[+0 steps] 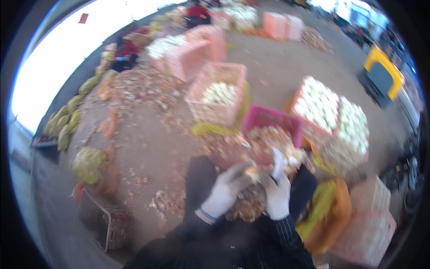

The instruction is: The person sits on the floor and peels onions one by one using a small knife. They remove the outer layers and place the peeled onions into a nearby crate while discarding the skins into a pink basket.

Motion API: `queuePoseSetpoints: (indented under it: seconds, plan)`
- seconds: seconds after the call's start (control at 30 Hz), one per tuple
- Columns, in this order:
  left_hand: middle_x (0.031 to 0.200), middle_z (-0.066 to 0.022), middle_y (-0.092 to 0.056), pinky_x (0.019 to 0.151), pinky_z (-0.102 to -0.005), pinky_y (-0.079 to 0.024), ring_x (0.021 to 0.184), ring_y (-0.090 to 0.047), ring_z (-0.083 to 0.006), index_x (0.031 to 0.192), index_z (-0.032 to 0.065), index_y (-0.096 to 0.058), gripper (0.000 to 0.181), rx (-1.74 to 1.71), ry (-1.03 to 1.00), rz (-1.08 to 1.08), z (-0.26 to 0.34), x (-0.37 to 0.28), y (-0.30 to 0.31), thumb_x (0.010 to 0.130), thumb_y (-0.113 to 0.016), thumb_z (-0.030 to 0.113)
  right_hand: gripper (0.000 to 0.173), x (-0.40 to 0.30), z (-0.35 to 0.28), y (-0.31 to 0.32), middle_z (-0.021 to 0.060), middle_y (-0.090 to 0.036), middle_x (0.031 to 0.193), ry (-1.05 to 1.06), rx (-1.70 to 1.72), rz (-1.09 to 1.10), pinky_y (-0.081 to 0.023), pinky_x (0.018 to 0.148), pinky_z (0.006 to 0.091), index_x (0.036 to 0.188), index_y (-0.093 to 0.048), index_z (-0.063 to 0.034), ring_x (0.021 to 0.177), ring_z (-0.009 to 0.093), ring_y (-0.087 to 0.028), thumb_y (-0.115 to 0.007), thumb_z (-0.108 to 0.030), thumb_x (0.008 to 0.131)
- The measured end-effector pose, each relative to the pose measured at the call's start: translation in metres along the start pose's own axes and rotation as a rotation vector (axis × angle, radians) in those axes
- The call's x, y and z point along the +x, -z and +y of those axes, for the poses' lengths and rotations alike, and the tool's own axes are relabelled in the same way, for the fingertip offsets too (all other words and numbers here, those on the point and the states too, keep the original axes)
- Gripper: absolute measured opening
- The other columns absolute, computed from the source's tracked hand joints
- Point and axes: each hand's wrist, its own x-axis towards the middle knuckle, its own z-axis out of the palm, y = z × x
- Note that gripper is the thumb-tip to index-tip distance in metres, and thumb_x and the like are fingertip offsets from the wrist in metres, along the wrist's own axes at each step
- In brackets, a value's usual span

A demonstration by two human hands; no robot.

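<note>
Both of my hands wear white gloves with greyish fingers and meet above my lap. My left hand grips a partly brown, partly pale onion. Against the onion's other side are the fingertips of my right hand. A narrow whitish shape rises from the right hand; blur hides whether it is a tool or a gloved finger. Brown onion skins lie heaped below the hands. Just beyond my knees, a magenta plastic crate leans over more onions and skins.
A pink crate holds some peeled white onions. At the right stand crates full of peeled onions. A dark crate lies tipped at left, near a filled mesh sack. Stacked crates stand right. Other people sit farther back.
</note>
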Motion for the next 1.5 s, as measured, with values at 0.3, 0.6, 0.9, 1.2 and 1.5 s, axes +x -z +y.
queuePoseSetpoints:
  seconds: [0.3,0.6,0.9,1.2,1.5]
  plan:
    - [0.134,-0.0167,-0.066,0.088,-0.0319,-0.060,0.112,-0.070,-0.0257,0.148,0.0007,-0.053,0.056,-0.806,0.193,-0.054,-0.031,0.010,0.006,0.097,-0.072,0.015,0.024,0.001,0.000,0.004,0.0090,-0.071,0.081,-0.298,0.348,0.109,-0.050,0.051,0.0262,0.118,-0.066,-0.0003,0.057,0.015,-0.063,-0.069,-0.016,0.100]
    - [0.128,-0.0176,-0.070,0.074,-0.0318,-0.064,0.092,-0.075,-0.0243,0.148,-0.0012,-0.053,0.053,-0.559,0.188,0.071,-0.029,0.019,0.033,0.099,-0.068,0.011,0.039,0.014,0.032,0.026,0.0159,-0.077,0.094,0.260,-0.872,0.005,-0.057,0.065,0.0401,0.138,-0.065,-0.0118,0.073,0.030,-0.074,-0.068,-0.020,0.100]
    - [0.107,-0.0128,-0.075,0.058,-0.0268,-0.060,0.070,-0.073,-0.0176,0.143,-0.0051,-0.057,0.044,-0.322,0.268,0.138,-0.023,0.026,0.023,0.102,-0.063,0.011,0.044,0.010,0.010,0.023,0.0049,-0.068,0.080,0.550,-1.402,-0.226,-0.055,0.064,0.0411,0.127,-0.063,-0.0157,0.072,0.027,-0.072,-0.071,-0.015,0.084]
    - [0.104,-0.0107,-0.075,0.059,-0.0248,-0.058,0.069,-0.071,-0.0141,0.140,-0.0043,-0.062,0.040,-0.183,0.296,0.144,-0.025,0.029,0.024,0.103,-0.062,0.012,0.047,0.010,0.015,0.030,0.0063,-0.071,0.085,0.496,-1.466,-0.292,-0.055,0.068,0.0410,0.132,-0.061,-0.0141,0.078,0.028,-0.073,-0.068,-0.016,0.086]
    - [0.102,-0.0082,-0.075,0.063,-0.0245,-0.056,0.073,-0.070,-0.0125,0.142,-0.0028,-0.063,0.043,-0.010,0.271,0.138,-0.028,0.027,0.019,0.100,-0.066,0.007,0.045,0.014,0.034,0.035,0.0111,-0.072,0.088,0.419,-1.361,-0.314,-0.056,0.070,0.0432,0.134,-0.061,-0.0109,0.080,0.031,-0.074,-0.066,-0.016,0.090]
